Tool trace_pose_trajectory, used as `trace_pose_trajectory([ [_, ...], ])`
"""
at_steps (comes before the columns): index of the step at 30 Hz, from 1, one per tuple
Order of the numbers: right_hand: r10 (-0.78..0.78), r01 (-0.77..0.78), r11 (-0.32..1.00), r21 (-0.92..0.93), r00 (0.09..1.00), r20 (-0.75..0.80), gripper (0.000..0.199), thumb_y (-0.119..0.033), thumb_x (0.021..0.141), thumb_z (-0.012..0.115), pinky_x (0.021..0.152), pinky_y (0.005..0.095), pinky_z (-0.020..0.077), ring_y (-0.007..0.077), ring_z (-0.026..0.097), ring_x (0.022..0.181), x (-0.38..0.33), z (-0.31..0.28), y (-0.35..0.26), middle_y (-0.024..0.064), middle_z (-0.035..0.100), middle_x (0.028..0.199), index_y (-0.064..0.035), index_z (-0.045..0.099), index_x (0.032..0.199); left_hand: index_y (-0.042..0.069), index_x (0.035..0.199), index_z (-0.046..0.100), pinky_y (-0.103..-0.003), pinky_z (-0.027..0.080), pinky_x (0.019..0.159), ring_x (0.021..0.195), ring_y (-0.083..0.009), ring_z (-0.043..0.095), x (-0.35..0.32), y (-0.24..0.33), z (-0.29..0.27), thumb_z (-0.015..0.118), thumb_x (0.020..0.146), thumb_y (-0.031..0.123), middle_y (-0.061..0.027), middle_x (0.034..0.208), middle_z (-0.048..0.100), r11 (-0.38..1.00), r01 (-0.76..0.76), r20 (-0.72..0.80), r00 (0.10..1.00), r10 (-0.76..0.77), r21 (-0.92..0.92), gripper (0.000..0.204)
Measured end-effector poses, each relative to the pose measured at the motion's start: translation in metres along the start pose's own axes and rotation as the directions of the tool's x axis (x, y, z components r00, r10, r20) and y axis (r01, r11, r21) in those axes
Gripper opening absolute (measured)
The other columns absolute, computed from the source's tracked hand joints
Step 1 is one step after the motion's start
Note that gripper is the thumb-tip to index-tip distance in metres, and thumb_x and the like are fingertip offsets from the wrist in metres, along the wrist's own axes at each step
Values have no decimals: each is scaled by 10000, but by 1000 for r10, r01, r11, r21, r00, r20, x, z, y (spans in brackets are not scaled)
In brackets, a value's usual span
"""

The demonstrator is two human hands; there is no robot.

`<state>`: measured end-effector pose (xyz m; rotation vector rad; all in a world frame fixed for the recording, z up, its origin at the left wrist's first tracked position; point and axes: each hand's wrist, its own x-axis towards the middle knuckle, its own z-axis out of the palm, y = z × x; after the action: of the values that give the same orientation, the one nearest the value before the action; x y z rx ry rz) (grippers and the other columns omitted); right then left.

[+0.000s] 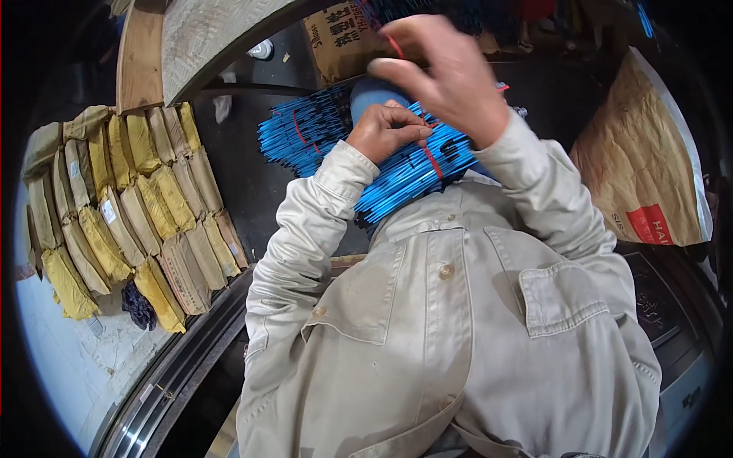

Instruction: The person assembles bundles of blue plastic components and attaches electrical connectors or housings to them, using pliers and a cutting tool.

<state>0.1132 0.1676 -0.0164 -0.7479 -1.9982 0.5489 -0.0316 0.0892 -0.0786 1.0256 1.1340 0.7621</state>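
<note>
A bundle of thin bright-blue rods [405,182] with dark marks lies slantwise against my lap. A red tie [433,162] runs around it. With thumb and forefinger closed, my left hand [384,131] pinches the red tie on top of the bundle. My right hand [447,72] is raised above the bundle and blurred by motion. A short red strand [395,47] shows by its thumb and forefinger, which look spread. Whether its other fingers grip anything is hidden. Another bundle of blue rods [301,131], also tied in red, lies beyond my left hand.
Several yellow and brown paper-wrapped packets [145,206] are stacked in rows at the left. A large brown paper sack [645,164] stands at the right. A cardboard carton [336,42] and a curved board edge [221,38] are at the far side. A metal track [164,393] runs lower left.
</note>
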Motion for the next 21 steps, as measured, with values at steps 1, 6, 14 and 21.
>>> trace_pose_trajectory([
  [1,-4,4,1000,2,1000,3,179,-174,832,606,592,232,427,150,566,646,-7,-8,3,45,597,853,-50,582,959,52,822,714,-272,429,660,703,-125,513,2,1,-4,714,711,107,-49,715,656,992,-27,12,1000,26,122,124],
  [6,38,30,954,-300,975,218,178,-174,775,642,535,312,451,245,592,673,-74,-24,1,84,594,849,-76,587,912,19,832,704,-251,453,680,716,-118,563,3,2,-11,707,725,83,-56,732,659,948,-63,42,998,53,311,124],
  [14,333,-334,941,-52,892,306,86,-147,824,584,494,341,445,262,587,598,-109,-12,-1,99,580,705,-77,564,870,18,813,698,-222,470,709,733,-101,597,10,13,-14,703,736,85,-52,791,656,985,84,70,993,-96,153,102],
  [21,344,-383,923,33,861,376,58,-119,823,576,513,346,452,275,590,614,-116,-7,-11,112,578,706,-63,576,834,8,830,667,-223,470,730,759,-83,580,10,13,-14,703,731,51,-34,832,643,988,97,141,983,-114,122,114],
])
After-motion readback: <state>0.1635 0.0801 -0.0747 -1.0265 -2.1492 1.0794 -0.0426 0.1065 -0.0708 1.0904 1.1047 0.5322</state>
